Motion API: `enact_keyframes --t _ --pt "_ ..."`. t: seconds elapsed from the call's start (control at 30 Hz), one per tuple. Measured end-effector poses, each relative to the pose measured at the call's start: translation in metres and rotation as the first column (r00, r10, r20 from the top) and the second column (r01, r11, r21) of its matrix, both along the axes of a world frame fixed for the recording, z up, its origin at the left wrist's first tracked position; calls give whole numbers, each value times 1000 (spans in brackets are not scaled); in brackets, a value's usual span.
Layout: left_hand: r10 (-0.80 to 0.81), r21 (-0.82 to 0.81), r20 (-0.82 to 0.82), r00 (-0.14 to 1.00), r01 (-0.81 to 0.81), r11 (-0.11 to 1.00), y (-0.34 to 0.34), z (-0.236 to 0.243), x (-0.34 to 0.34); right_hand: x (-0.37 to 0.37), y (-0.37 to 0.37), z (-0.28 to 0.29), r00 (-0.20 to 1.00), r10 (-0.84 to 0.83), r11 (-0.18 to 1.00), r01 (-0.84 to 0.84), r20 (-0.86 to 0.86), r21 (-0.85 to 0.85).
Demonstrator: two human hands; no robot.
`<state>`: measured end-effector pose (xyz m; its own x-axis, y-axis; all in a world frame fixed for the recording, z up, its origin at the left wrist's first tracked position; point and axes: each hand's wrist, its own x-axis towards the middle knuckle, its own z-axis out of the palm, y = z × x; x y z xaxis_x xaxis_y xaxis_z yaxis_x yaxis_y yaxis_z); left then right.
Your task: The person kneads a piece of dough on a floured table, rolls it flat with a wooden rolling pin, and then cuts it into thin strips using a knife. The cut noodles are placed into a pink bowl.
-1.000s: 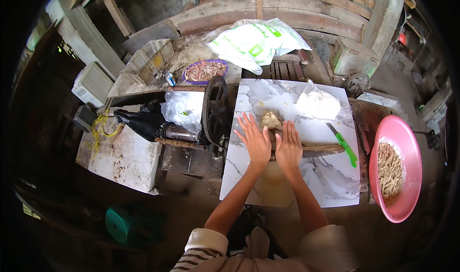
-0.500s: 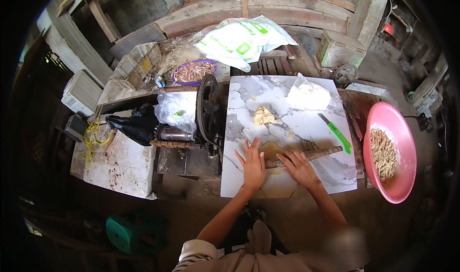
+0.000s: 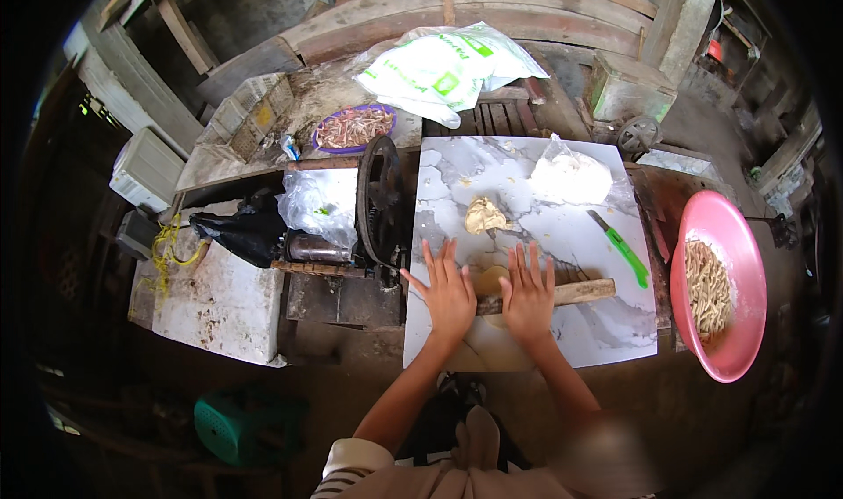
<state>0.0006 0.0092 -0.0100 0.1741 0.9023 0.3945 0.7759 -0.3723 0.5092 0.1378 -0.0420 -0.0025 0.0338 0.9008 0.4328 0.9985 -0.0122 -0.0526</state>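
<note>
We are laying the left hand (image 3: 450,304) and the right hand (image 3: 529,304) palm-down over the wooden rolling pin (image 3: 584,292). We are extending the fingers of both hands forward, straight and parted. We are positioning the pin crosswise on the marble-patterned board (image 3: 430,183), its right end projecting past the right hand. Between the hands, we are exposing part of a flattened dough sheet (image 3: 489,280) under the pin. Beyond the fingertips, we are observing a dough lump (image 3: 483,216), with a green-handled knife (image 3: 625,251) lying to its right.
</note>
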Motion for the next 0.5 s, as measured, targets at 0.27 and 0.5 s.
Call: enact_keyframes --t 0.27,0.5 --pt "76 101 16 997 -77 992 61 11 18 7 58 6 998 -66 991 64 6 120" --pt "-70 -3 28 997 70 998 -25 -6 -6 -11 -29 -4 994 -18 999 15 -108 -29"
